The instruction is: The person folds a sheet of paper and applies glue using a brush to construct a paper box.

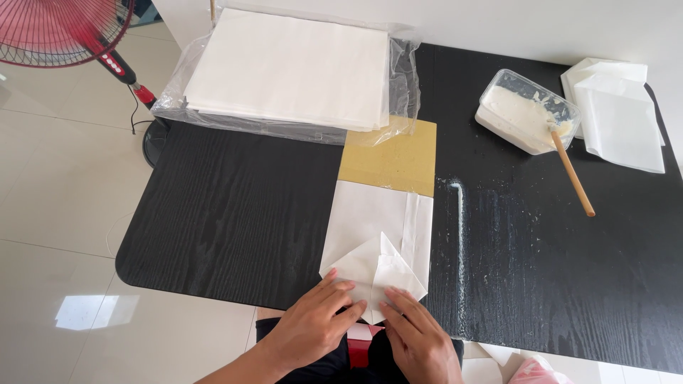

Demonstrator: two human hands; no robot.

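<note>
As my left hand point(313, 323) and right hand point(420, 341) pressed flat, fingers spread, the bag point(377, 242) had its bottom flaps folded, unglued.

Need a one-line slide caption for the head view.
Both hands, left hand and right hand, press folded white paper on black table.

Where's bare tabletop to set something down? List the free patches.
Widest: the black table left of the folded white paper, below the bagged paper stack. Also right, below the paste tub and stick, though smeared. Crowded: the near edge by both hands.
</note>
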